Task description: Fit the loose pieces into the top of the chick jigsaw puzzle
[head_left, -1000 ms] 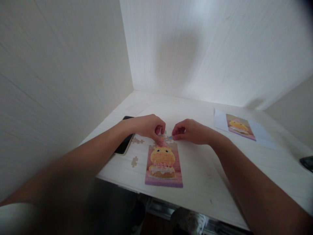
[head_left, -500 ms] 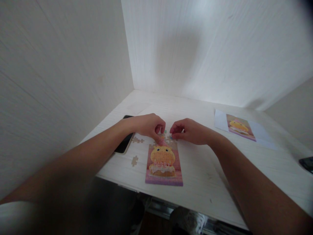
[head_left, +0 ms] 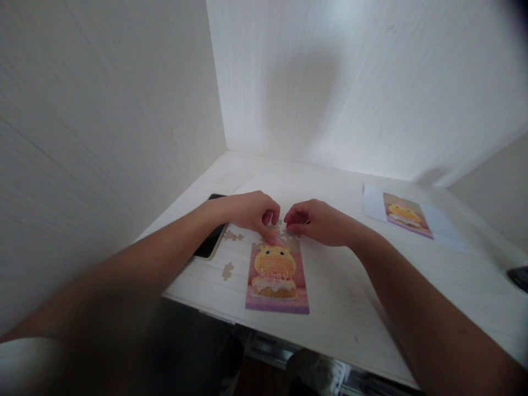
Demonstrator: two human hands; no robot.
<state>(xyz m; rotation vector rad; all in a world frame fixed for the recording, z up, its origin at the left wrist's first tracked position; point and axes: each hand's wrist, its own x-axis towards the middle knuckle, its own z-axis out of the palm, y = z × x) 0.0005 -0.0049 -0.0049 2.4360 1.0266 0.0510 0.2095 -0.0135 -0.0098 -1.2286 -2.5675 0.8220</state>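
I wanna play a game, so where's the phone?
In the head view, the phone lies on the left of the table, partly hidden by the left forearm, beside some loose puzzle pieces.

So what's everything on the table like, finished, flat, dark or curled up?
Puzzle: flat, partly joined, ragged at the top
Loose pieces: flat, apart from the puzzle
Phone: screen dark, partly hidden
Printed sheet: flat, picture up
Left hand: bent, thumb at the puzzle
Right hand: curled, grip unclear

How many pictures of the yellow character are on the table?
2: the jigsaw puzzle by the left hand and the printed sheet to the right of the right hand. The arms could hide others.
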